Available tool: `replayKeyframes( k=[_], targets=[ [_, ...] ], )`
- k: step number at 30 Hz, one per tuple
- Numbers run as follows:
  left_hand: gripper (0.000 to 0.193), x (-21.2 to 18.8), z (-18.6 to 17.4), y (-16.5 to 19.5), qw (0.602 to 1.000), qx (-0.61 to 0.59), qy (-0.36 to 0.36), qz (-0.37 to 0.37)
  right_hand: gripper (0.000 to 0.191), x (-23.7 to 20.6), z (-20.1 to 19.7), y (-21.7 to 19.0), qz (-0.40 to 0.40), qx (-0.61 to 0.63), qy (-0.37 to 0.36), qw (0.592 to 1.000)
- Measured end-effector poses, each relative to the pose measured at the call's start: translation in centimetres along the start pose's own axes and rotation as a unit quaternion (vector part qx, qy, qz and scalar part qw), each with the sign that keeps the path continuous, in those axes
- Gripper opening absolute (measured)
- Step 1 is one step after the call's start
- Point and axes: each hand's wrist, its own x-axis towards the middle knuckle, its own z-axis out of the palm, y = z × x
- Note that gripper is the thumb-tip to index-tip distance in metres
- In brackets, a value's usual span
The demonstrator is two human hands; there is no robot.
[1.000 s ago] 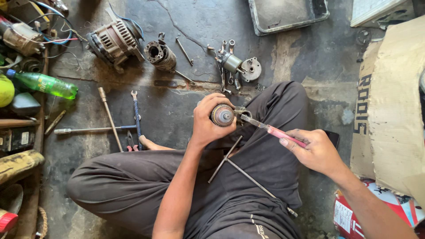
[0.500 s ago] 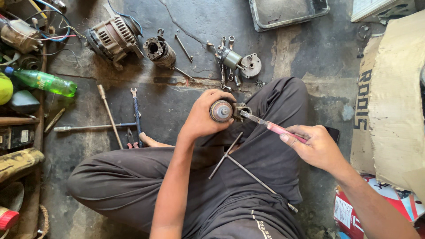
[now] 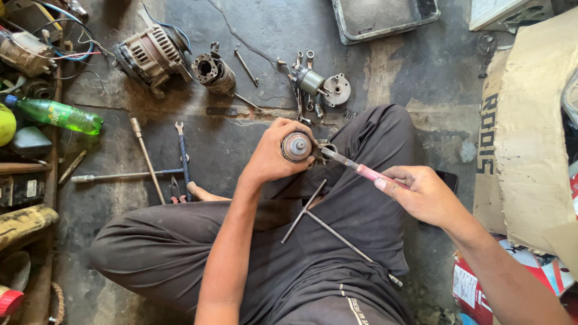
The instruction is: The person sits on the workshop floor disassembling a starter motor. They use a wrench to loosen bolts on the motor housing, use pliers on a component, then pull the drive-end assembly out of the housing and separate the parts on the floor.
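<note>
Head view, single frame. The person sat cross-legged on a stained concrete floor (image 3: pixel 253 30), both forearms reaching forward over dark trousers.

Left hand (image 3: pixel 274 156): fingers curled tight around a round motor armature (image 3: pixel 296 146), its copper-coloured end face turned up toward the camera. The part was held above the lap, just in front of the left knee, clear of the floor.

Right hand (image 3: pixel 421 195): closed in a fist-like grip around the pink handles of a pair of pliers (image 3: pixel 352 165). The plier nose touched the right side of the armature, where a small metal piece sat against it; whether the tips had bitten onto that piece could not be told at this size.

Judgement: the step in hand looked like working a small fitting at the armature's end with the pliers while the left hand braced the part. The next move would call for a firm counter-hold from the left hand and a squeeze on the handles kept in line with the fitting, so the nose does not slip across the copper face.

Surroundings: a cross-shaped wheel wrench (image 3: pixel 325 225) lay across the lap. On the floor ahead were an alternator (image 3: pixel 150 54), a cylindrical motor housing (image 3: pixel 212 73), a smaller dismantled unit with end cover (image 3: pixel 319 84), a blue-handled spanner (image 3: pixel 182 156) and a green plastic bottle (image 3: pixel 60 114). A grey metal tray (image 3: pixel 385 18) sat at the top edge.
</note>
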Motion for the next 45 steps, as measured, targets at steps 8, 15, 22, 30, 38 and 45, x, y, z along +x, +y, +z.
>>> replayKeyframes(
  k=[8,15,22,30,38,45],
  targets=[
    [0.042,-0.1,-0.1,-0.3,1.0,0.013,-0.019,0.002,0.034,0.3,0.2,1.7,-0.036,-0.028,0.025,0.999],
    [0.049,0.0,-0.3,0.3,1.0,0.022,0.008,0.016,0.035,0.4,0.8,3.2,-0.028,0.036,0.019,0.999],
    [0.078,-1.7,-1.0,7.4,0.969,0.156,0.158,0.106,0.036,0.1,1.0,1.4,-0.037,0.012,0.031,0.999],
    [0.04,0.9,1.5,10.9,0.686,0.703,-0.138,0.127,0.035,0.3,0.8,0.4,-0.024,-0.017,0.027,0.999],
    [0.019,3.4,4.0,8.3,0.752,0.603,-0.259,0.058,0.034,-0.1,0.7,-0.3,-0.042,-0.027,0.033,0.998],
    [0.015,3.0,4.4,6.3,0.758,0.61,-0.209,0.098,0.034,0.3,0.5,0.0,-0.043,-0.046,0.029,0.998]
  ],
)
